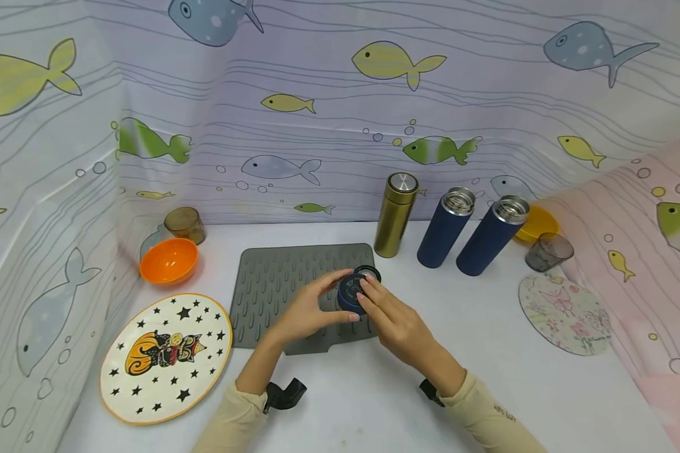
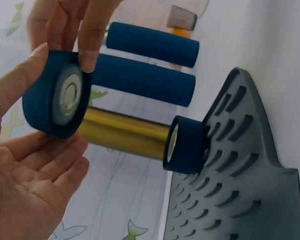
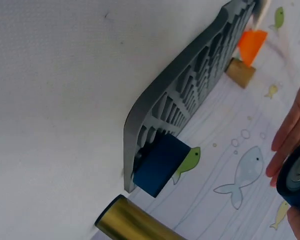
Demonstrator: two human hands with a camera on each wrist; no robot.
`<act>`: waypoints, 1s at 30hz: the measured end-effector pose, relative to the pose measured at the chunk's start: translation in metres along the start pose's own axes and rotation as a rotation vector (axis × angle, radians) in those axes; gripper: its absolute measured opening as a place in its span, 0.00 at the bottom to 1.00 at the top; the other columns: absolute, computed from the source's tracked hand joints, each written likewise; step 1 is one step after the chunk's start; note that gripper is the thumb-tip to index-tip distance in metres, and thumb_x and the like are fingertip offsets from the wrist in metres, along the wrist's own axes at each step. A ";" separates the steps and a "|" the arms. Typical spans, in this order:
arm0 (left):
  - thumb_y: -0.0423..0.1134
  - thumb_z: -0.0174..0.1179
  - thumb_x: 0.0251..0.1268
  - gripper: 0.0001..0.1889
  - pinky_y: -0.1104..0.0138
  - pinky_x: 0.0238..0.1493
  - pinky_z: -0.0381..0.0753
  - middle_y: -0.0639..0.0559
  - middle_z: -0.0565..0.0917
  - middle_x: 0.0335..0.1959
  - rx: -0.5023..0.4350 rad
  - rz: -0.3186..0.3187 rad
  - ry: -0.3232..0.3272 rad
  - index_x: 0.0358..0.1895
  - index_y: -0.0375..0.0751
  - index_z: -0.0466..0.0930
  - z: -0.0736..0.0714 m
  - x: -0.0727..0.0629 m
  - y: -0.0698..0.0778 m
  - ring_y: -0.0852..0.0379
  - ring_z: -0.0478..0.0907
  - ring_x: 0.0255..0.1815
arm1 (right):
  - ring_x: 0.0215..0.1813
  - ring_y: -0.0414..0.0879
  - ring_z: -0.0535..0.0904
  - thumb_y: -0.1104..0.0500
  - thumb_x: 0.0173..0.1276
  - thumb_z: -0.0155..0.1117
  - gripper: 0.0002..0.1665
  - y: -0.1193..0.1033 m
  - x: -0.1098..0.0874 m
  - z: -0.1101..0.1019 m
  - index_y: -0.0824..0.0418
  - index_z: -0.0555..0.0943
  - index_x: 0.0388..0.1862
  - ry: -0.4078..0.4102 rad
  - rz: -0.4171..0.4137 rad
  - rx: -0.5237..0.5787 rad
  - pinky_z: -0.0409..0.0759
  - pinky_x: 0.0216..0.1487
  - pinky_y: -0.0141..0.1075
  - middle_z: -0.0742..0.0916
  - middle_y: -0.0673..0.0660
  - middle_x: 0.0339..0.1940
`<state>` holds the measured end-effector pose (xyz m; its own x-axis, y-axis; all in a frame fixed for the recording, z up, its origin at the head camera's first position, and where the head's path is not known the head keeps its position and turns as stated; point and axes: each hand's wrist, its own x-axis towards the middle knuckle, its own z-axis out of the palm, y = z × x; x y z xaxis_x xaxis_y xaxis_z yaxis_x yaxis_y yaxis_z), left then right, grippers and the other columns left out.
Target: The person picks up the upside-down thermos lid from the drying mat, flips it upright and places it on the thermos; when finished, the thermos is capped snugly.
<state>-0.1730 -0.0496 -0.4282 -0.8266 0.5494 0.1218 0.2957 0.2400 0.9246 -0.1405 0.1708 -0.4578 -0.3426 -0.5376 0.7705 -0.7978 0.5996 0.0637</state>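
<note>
Both hands hold a dark blue bottle lid above the front right part of a grey ribbed drying mat. My left hand has its thumb on one side of the lid and fingers on the other. My right hand grips the lid's rim with its fingertips; its thumb is hidden in the head view. The left wrist view shows the lid's underside, with a pale round insert. A second blue lid stands on the mat, mostly hidden behind the held one in the head view.
Two blue bottles without lids and a gold bottle with its lid on stand at the back right. To the left are an orange bowl, a brown cup and an oval placemat. A floral mat and grey cup lie right.
</note>
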 end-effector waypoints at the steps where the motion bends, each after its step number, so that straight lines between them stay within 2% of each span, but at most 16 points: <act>1: 0.39 0.75 0.54 0.42 0.49 0.73 0.64 0.45 0.70 0.72 -0.007 0.008 -0.003 0.73 0.43 0.65 0.001 0.001 0.000 0.44 0.65 0.74 | 0.62 0.61 0.80 0.69 0.78 0.44 0.19 0.000 0.000 -0.001 0.72 0.80 0.57 0.003 -0.008 0.002 0.81 0.57 0.40 0.83 0.69 0.59; 4: 0.37 0.76 0.51 0.44 0.49 0.73 0.64 0.45 0.71 0.72 -0.026 0.041 -0.015 0.73 0.41 0.65 0.005 0.004 -0.001 0.45 0.66 0.73 | 0.61 0.61 0.80 0.69 0.78 0.45 0.18 0.000 0.000 -0.002 0.72 0.79 0.57 0.009 -0.032 0.006 0.80 0.59 0.40 0.82 0.69 0.60; 8: 0.36 0.78 0.49 0.43 0.48 0.70 0.68 0.44 0.75 0.67 -0.015 0.061 -0.006 0.71 0.40 0.67 0.010 0.007 -0.002 0.45 0.72 0.68 | 0.62 0.62 0.80 0.68 0.78 0.46 0.18 0.001 0.000 -0.003 0.72 0.79 0.58 0.015 -0.037 0.016 0.78 0.63 0.42 0.81 0.69 0.61; 9: 0.37 0.78 0.48 0.42 0.48 0.70 0.68 0.44 0.77 0.66 -0.006 0.058 0.004 0.70 0.41 0.68 0.011 0.009 -0.002 0.46 0.74 0.66 | 0.63 0.62 0.79 0.68 0.78 0.47 0.18 0.002 -0.001 -0.003 0.71 0.78 0.59 0.017 -0.018 0.020 0.77 0.64 0.43 0.81 0.69 0.62; 11: 0.37 0.78 0.48 0.41 0.48 0.68 0.70 0.44 0.78 0.63 0.001 0.069 0.025 0.69 0.41 0.69 0.013 0.012 -0.002 0.46 0.76 0.63 | 0.64 0.62 0.78 0.67 0.73 0.56 0.19 0.006 -0.003 -0.004 0.70 0.77 0.61 0.033 0.058 0.022 0.77 0.65 0.44 0.79 0.70 0.65; 13: 0.36 0.79 0.47 0.42 0.49 0.67 0.72 0.44 0.79 0.62 0.005 0.079 0.053 0.68 0.41 0.69 0.014 0.018 0.000 0.47 0.77 0.62 | 0.66 0.63 0.76 0.66 0.66 0.66 0.27 0.015 -0.005 -0.006 0.70 0.75 0.63 0.073 0.199 0.009 0.75 0.65 0.48 0.76 0.70 0.67; 16: 0.33 0.79 0.45 0.42 0.53 0.67 0.73 0.44 0.79 0.61 0.005 0.103 0.089 0.68 0.39 0.69 0.012 0.030 0.007 0.47 0.77 0.62 | 0.70 0.63 0.69 0.66 0.53 0.78 0.45 0.035 -0.006 -0.010 0.72 0.68 0.68 0.156 0.529 -0.003 0.71 0.67 0.53 0.71 0.71 0.71; 19: 0.33 0.79 0.45 0.42 0.55 0.67 0.73 0.43 0.79 0.60 0.010 0.106 0.118 0.67 0.38 0.68 0.009 0.045 0.019 0.48 0.77 0.62 | 0.74 0.62 0.63 0.62 0.53 0.80 0.52 0.060 -0.004 -0.013 0.72 0.61 0.71 0.242 0.867 -0.015 0.67 0.69 0.56 0.67 0.71 0.72; 21: 0.33 0.79 0.45 0.42 0.55 0.66 0.74 0.44 0.79 0.60 0.012 0.099 0.130 0.67 0.39 0.68 0.007 0.056 0.027 0.49 0.78 0.61 | 0.75 0.60 0.62 0.57 0.56 0.79 0.54 0.079 -0.003 -0.012 0.71 0.58 0.73 0.282 1.026 -0.029 0.66 0.70 0.55 0.66 0.70 0.72; 23: 0.35 0.79 0.47 0.42 0.54 0.63 0.76 0.45 0.79 0.59 0.017 0.094 0.135 0.68 0.40 0.68 0.007 0.066 0.035 0.49 0.78 0.60 | 0.75 0.59 0.62 0.53 0.57 0.78 0.56 0.097 -0.001 -0.008 0.68 0.56 0.75 0.309 1.140 -0.036 0.66 0.70 0.56 0.66 0.68 0.73; 26: 0.36 0.78 0.47 0.42 0.54 0.61 0.77 0.45 0.80 0.58 0.020 0.098 0.131 0.68 0.40 0.68 0.010 0.081 0.047 0.50 0.79 0.58 | 0.75 0.60 0.62 0.48 0.58 0.77 0.60 0.122 0.001 0.000 0.64 0.52 0.78 0.331 1.252 -0.008 0.65 0.71 0.57 0.63 0.66 0.76; 30: 0.36 0.78 0.48 0.42 0.53 0.62 0.76 0.45 0.79 0.59 0.024 0.114 0.111 0.68 0.39 0.67 0.016 0.096 0.060 0.50 0.78 0.58 | 0.75 0.59 0.65 0.46 0.59 0.75 0.58 0.144 0.002 0.009 0.59 0.51 0.79 0.375 1.341 0.061 0.64 0.72 0.56 0.66 0.63 0.76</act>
<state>-0.2265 0.0304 -0.3665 -0.8345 0.4828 0.2654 0.4005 0.2007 0.8941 -0.2606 0.2509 -0.4526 -0.7099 0.6148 0.3436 0.0058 0.4930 -0.8700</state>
